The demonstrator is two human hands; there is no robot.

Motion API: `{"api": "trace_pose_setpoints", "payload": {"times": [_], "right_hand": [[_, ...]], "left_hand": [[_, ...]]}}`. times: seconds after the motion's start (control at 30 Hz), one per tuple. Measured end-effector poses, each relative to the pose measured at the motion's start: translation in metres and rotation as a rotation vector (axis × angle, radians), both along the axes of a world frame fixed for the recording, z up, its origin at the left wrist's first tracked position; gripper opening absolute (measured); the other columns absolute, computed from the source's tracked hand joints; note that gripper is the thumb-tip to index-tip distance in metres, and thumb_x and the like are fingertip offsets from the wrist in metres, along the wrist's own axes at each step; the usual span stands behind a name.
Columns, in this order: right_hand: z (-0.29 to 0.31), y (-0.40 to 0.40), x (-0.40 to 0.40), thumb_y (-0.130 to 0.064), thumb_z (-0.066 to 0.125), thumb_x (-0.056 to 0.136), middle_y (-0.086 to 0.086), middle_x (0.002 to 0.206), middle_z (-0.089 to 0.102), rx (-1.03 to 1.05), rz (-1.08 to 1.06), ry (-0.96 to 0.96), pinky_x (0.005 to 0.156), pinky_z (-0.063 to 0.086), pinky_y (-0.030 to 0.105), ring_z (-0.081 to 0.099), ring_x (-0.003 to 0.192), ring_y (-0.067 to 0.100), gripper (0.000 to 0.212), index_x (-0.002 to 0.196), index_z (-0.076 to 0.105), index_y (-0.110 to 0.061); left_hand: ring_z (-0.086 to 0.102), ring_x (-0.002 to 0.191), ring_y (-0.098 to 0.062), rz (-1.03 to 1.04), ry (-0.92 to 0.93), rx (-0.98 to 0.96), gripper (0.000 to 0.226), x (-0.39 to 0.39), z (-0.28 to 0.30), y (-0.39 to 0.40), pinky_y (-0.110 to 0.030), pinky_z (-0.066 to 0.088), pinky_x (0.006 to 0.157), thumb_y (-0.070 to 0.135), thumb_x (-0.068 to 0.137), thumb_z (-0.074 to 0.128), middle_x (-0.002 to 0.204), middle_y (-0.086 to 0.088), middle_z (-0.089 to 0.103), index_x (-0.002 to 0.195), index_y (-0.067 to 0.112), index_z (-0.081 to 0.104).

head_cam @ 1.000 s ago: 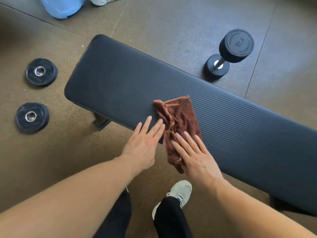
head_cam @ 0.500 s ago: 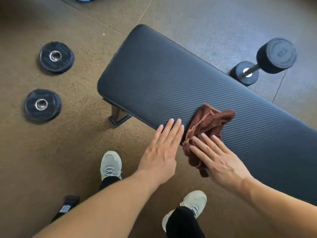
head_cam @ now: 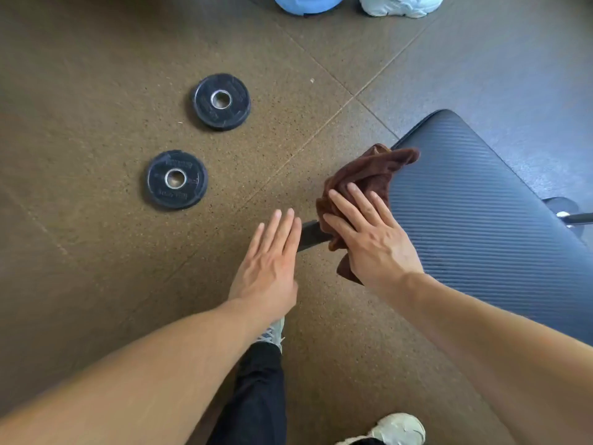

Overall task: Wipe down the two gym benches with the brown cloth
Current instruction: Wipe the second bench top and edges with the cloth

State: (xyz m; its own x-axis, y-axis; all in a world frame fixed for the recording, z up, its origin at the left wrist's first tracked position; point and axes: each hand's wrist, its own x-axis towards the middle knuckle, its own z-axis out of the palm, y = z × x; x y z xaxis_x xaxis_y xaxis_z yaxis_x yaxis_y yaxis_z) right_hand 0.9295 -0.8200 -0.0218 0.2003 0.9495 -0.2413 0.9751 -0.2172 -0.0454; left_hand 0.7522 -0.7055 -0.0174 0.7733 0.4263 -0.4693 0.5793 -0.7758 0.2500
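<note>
A black ribbed gym bench (head_cam: 475,213) runs from the centre right toward the lower right. The brown cloth (head_cam: 362,175) lies bunched over the bench's left end, partly hanging off its edge. My right hand (head_cam: 369,232) presses flat on the cloth, fingers spread, at the bench's end. To its left my left hand (head_cam: 269,261) hovers flat over the floor, off the bench, fingers together and holding nothing. Only one bench is in view.
Two black weight plates (head_cam: 221,101) (head_cam: 176,179) lie on the brown floor to the left. A dumbbell handle (head_cam: 574,216) shows at the right edge. A blue object (head_cam: 308,3) and another person's white shoe (head_cam: 401,4) are at the top. My shoes (head_cam: 398,427) are below.
My right hand has slid the cloth leftward along the bench to its left end, and the cloth has bunched up. My left hand has come off the bench edge over the floor.
</note>
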Motion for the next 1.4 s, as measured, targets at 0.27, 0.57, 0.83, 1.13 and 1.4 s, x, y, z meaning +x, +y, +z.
{"api": "trace_pose_setpoints", "payload": {"times": [0.27,0.57,0.83,1.13,1.4], "right_hand": [[0.018,0.088,0.006,-0.021,0.040,0.098,0.001,0.119,0.065,-0.233,-0.144,0.000,0.117,0.027,0.039,0.054,0.124,0.024,0.029,0.119,0.059,-0.023],[0.054,0.073,0.110,-0.012,0.045,0.102,0.002,0.144,0.057,0.134,-0.425,0.049,0.114,0.035,0.037,0.042,0.145,0.027,0.049,0.147,0.050,-0.029],[0.048,-0.002,0.165,-0.004,0.050,0.096,-0.004,0.166,0.031,0.050,-0.609,0.178,0.124,0.026,0.045,0.018,0.157,0.025,0.063,0.155,0.041,-0.023],[0.026,-0.090,0.182,-0.011,0.036,0.102,0.003,0.154,0.048,0.154,-0.938,0.218,0.124,0.015,0.038,0.038,0.145,0.023,0.046,0.145,0.051,-0.018],[0.038,-0.294,0.182,-0.015,0.045,0.099,0.007,0.134,0.054,0.110,-1.083,0.282,0.098,0.045,0.044,0.052,0.119,0.034,0.036,0.134,0.053,-0.019]], "left_hand": [[-0.032,0.148,-0.016,-0.071,-0.002,-0.149,0.102,-0.027,0.017,0.007,-0.039,-0.010,0.125,0.056,0.095,0.051,0.165,-0.001,-0.027,0.158,0.016,-0.017],[-0.024,0.151,-0.012,-0.126,-0.208,-0.128,0.100,0.073,0.042,0.027,-0.030,-0.015,0.121,0.048,0.096,0.056,0.166,0.002,-0.023,0.158,0.021,-0.018],[-0.023,0.152,-0.019,-0.370,-0.122,-0.123,0.103,0.161,0.051,-0.022,-0.043,-0.002,0.126,0.041,0.092,0.064,0.166,-0.001,-0.025,0.160,0.021,-0.011],[-0.019,0.153,-0.022,-0.744,-0.008,-0.066,0.109,0.199,0.056,-0.124,-0.048,-0.001,0.126,0.050,0.086,0.067,0.167,-0.001,-0.019,0.160,0.019,-0.007],[-0.018,0.154,-0.022,-0.747,0.063,0.026,0.103,0.258,0.068,-0.272,-0.057,0.012,0.123,0.055,0.089,0.061,0.166,-0.001,-0.023,0.160,0.020,-0.006]]}}
